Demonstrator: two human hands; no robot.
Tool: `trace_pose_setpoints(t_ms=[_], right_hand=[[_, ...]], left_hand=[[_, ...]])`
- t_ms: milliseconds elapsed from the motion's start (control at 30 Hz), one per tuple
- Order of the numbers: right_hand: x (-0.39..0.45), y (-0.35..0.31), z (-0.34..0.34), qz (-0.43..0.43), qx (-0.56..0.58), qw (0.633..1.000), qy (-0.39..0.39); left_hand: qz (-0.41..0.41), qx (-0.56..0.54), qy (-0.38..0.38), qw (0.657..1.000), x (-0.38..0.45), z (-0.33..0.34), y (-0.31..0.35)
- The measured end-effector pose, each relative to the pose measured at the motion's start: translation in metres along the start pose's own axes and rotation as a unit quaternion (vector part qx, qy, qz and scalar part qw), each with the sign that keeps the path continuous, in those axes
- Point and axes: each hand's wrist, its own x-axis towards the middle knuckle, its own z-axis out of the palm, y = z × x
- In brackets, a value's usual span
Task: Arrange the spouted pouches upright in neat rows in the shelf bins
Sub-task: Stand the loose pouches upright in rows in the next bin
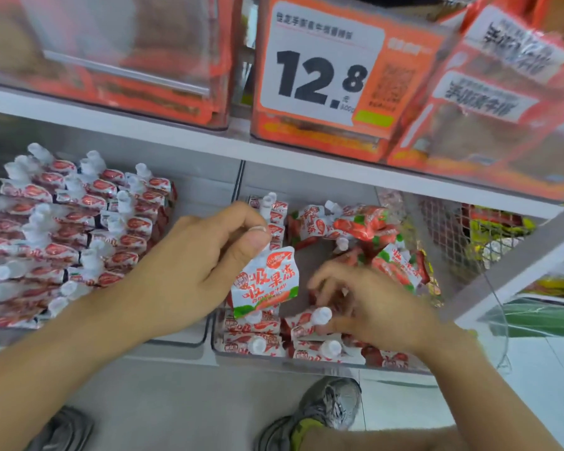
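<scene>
My left hand (209, 255) pinches a red-and-white spouted pouch (266, 281) by its bottom edge, so it hangs spout down over the right clear bin (401, 366). My right hand (368, 304) reaches into that bin with curled fingers among the pouches near a white cap (321, 315); blur hides whether it holds one. Upright pouches (258, 340) stand in rows at the bin's front. Loose pouches (355, 226) lie jumbled at its back. The left bin (189, 340) holds several neat rows of pouches (72, 236).
A white shelf board (176, 131) runs just above the bins, carrying orange snack boxes and a 12.8 price sign (319, 76). A wire basket (469, 242) sits to the right. My shoes (326, 408) stand on the floor below.
</scene>
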Motion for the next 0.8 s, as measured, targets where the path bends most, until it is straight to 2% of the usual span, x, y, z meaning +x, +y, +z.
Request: trace_pose_setpoints(t_ms=[100, 167, 267, 333, 467, 600, 800], right_hand=[[-0.005, 0.0, 0.005, -0.035, -0.054, 0.998, -0.016], [-0.01, -0.001, 0.003, -0.045, -0.064, 0.997, 0.002], [-0.022, -0.002, -0.006, -0.046, -0.031, 0.998, 0.035], [-0.025, -0.001, -0.006, -0.025, -0.014, 1.0, 0.0], [-0.021, 0.003, 0.006, -0.032, -0.06, 0.994, -0.087], [-0.03, 0.005, -0.006, 0.033, 0.034, 0.99, -0.135], [-0.015, 0.008, -0.004, 0.039, 0.005, 0.997, -0.072]], left_hand=[[0.006, 0.009, -0.002, 1.0, 0.0, 0.001, 0.003], [0.012, 0.018, -0.006, 1.0, 0.0, 0.001, 0.007], [0.019, 0.024, -0.017, 0.999, -0.002, 0.002, 0.011], [0.02, 0.027, -0.019, 0.999, -0.002, 0.002, 0.013], [0.022, 0.03, -0.022, 0.999, -0.001, 0.006, 0.017], [0.03, 0.028, -0.03, 0.999, -0.003, 0.003, 0.02], [0.026, 0.037, -0.015, 0.999, -0.006, -0.002, 0.025]])
